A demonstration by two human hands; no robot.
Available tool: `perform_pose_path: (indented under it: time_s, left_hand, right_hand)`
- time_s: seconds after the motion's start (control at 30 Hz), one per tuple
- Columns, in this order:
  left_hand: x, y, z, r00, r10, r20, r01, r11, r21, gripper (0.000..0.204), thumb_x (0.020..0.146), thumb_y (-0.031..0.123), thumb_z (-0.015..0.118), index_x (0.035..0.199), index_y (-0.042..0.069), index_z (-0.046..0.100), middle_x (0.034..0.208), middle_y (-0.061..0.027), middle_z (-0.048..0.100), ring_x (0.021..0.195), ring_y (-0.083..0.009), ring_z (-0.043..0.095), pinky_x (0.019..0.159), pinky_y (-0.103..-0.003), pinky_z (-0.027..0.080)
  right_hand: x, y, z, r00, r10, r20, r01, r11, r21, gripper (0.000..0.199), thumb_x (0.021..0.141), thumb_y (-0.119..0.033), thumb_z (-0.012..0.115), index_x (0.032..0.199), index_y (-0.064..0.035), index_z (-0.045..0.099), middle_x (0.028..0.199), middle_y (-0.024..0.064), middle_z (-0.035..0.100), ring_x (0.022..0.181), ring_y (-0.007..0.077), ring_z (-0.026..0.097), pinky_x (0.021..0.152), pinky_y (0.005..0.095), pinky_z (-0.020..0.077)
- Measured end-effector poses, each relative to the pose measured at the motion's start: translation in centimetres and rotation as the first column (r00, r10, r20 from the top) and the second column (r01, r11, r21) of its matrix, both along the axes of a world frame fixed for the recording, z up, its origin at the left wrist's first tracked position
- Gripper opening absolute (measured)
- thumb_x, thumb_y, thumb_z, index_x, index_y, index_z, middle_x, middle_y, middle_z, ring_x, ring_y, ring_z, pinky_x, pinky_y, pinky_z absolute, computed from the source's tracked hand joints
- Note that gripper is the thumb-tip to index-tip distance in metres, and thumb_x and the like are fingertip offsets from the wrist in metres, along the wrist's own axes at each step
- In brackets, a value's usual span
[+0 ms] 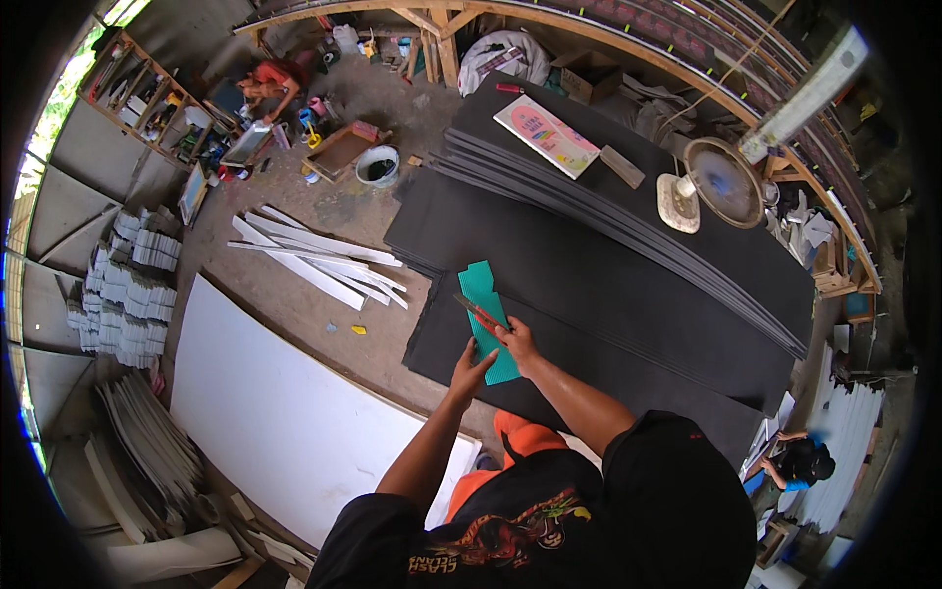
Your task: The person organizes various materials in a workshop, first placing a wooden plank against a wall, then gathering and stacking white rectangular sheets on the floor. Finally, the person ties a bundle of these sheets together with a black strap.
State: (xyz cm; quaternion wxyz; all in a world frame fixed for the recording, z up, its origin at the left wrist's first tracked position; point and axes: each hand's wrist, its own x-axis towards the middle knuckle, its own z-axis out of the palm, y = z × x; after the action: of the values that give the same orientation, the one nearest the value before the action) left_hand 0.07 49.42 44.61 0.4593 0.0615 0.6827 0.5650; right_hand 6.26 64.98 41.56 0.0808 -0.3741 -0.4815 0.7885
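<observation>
- Grip, left: my hand (473, 368) is grasping the teal corrugated sheet (487, 340) near its lower end.
- Grip, right: my other hand (519, 344) is clasping a red tool (481, 314) slanting across that sheet.
- Location: the sheet is lying over black sheets (589, 270), near their left edge; whether it is touching them, I am not able to tell.
- Method, as judged: steady work is calling for a firm left hold, with fingers clear of the tool's tip.
- Surroundings: a white board (294, 393) and white strips (296, 263) are lying leftward.
- Obstruction: a fan (724, 184) is standing well apart, apparently not hindering me.
</observation>
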Motion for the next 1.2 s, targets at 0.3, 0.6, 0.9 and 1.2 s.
perform_pose_path:
  time_s: [0.3, 0.6, 0.9, 1.2]
  left_hand:
    - [-6.8, 10.8, 1.6, 0.967, 0.067, 0.248, -0.038, 0.992, -0.121, 0.109, 0.091, 0.055, 0.073, 0.165, 0.002, 0.013, 0.162, -0.0226, 0.036, 0.144, -0.0346, 0.042, 0.11, -0.045, 0.04]
    - [-9.4, 17.8, -2.2, 0.922, 0.128, 0.365, -0.104, 0.991, -0.084, 0.108, 0.091, 0.059, 0.069, 0.166, 0.008, 0.01, 0.169, -0.0212, 0.022, 0.154, -0.0404, 0.024, 0.117, -0.062, 0.027]
    - [-9.0, 20.5, -5.4, 0.91, 0.174, 0.376, -0.185, 0.983, -0.005, 0.1, 0.094, 0.059, 0.066, 0.166, 0.011, 0.016, 0.168, -0.0178, 0.025, 0.154, -0.0386, 0.024, 0.117, -0.061, 0.029]
    - [-9.4, 22.3, -5.4, 0.885, 0.174, 0.433, -0.211, 0.977, 0.038, 0.1, 0.093, 0.06, 0.065, 0.166, 0.013, 0.015, 0.17, -0.016, 0.021, 0.158, -0.0344, 0.016, 0.118, -0.063, 0.026]
  right_hand:
    - [-8.2, 9.2, -3.8, 0.999, 0.021, 0.043, -0.026, 0.993, 0.119, 0.032, 0.105, -0.017, 0.058, 0.132, -0.0004, 0.061, 0.109, 0.0025, 0.067, 0.096, 0.01, 0.06, 0.089, 0.0282, 0.0483]
    - [-12.5, 16.4, -12.4, 0.99, -0.049, 0.129, -0.003, 0.928, 0.372, 0.047, 0.102, -0.021, 0.062, 0.141, 0.0032, 0.056, 0.126, 0.0179, 0.068, 0.116, 0.0242, 0.065, 0.098, 0.0356, 0.0504]
    - [-13.5, 19.9, -14.5, 0.987, -0.041, 0.152, -0.046, 0.847, 0.529, 0.054, 0.098, -0.027, 0.065, 0.141, 0.0044, 0.055, 0.132, 0.0268, 0.065, 0.123, 0.0362, 0.065, 0.101, 0.0408, 0.0511]
    - [-14.5, 22.4, -16.0, 0.987, 0.013, 0.16, -0.113, 0.766, 0.632, 0.051, 0.097, -0.026, 0.067, 0.138, 0.0022, 0.059, 0.12, 0.0265, 0.066, 0.117, 0.0403, 0.063, 0.101, 0.0449, 0.0491]
